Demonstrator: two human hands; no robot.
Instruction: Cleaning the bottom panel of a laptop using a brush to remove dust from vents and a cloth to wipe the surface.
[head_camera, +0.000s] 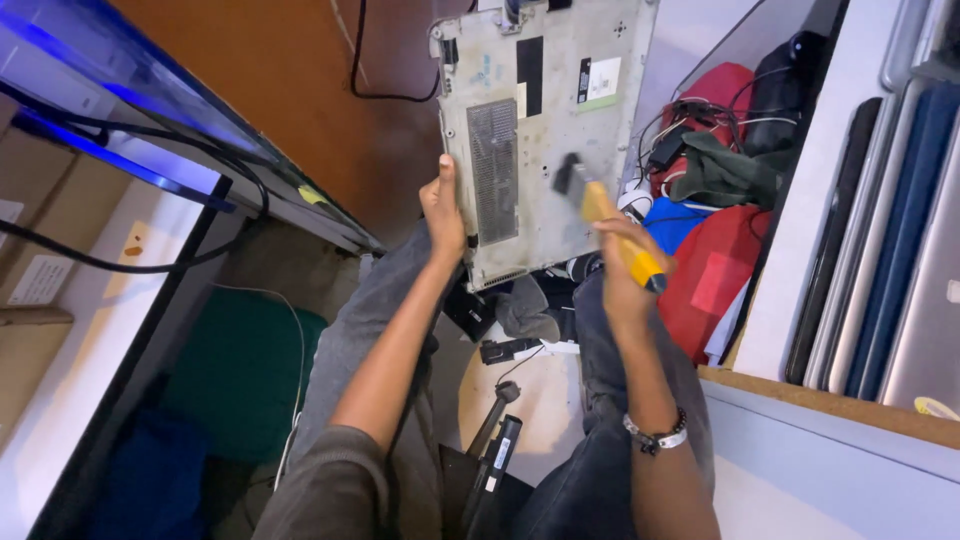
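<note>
A dusty silver laptop base (535, 110) is held up in front of me, its underside with a vent grille facing the camera. My left hand (443, 212) grips its left edge near the lower corner. My right hand (622, 270) is closed around a yellow-handled brush (605, 215), whose dark bristles rest against the laptop's underside near its middle. A beaded bracelet sits on my right wrist. My legs in grey trousers stretch out below both arms.
Several closed laptops (890, 230) stand upright in a white shelf at the right. Red and blue bags (715, 270) and tangled cables lie behind the laptop. A glass-topped desk (130, 110) with cables is at the left; small parts lie on the floor (520, 400).
</note>
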